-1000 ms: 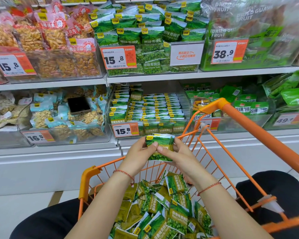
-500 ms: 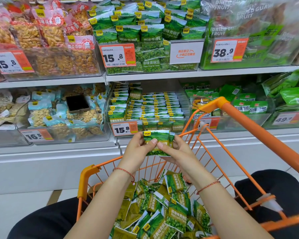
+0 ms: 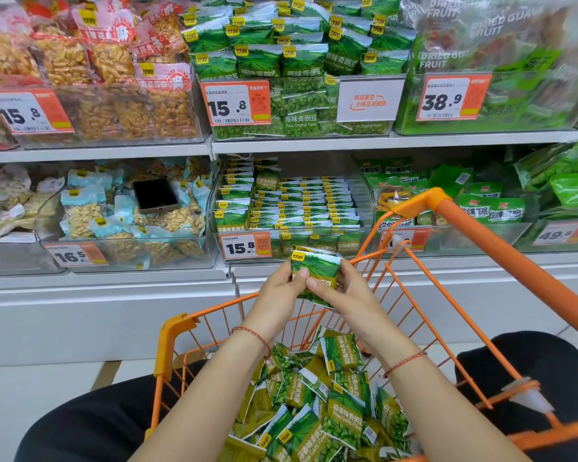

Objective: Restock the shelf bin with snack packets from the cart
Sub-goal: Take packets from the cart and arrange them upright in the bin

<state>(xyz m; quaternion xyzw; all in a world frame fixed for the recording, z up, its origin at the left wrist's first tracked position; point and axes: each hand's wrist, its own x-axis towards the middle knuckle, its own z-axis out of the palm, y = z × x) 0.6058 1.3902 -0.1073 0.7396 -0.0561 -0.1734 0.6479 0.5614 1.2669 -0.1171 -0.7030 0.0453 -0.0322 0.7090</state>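
Closest to the camera are two knees in black trousers [image 3: 80, 425], one on each side of an orange cart [image 3: 167, 341]. The cart is made of thin orange wires, and its thick handle bar [image 3: 514, 261] runs up on the right. Inside the cart lies a loose pile of green snack packets [image 3: 334, 415], tipped every which way, with pictures of peas on them.

Two bare arms reach out over the pile. Each wrist has a thin red string [image 3: 254, 335] tied around it. Just above the far end of the cart, the left hand [image 3: 277, 295] and the right hand [image 3: 341, 295] hold a small stack of green packets [image 3: 314, 271] between them. The fingers of both hands are curled around the stack and the thumbs press on its front, nearly touching each other. The stack is held up in the air, a bit tilted, right in front of the shelf.

Behind the hands is a clear shelf bin [image 3: 294, 208] with a price tag [image 3: 246, 246] that says 15.8. It holds neat rows of the same green packets standing on edge. To its left is a bin of peanut packets with a dark phone [image 3: 156, 195] lying on top. To the right are more green bags. On the higher shelf sit more snack bins with price tags.
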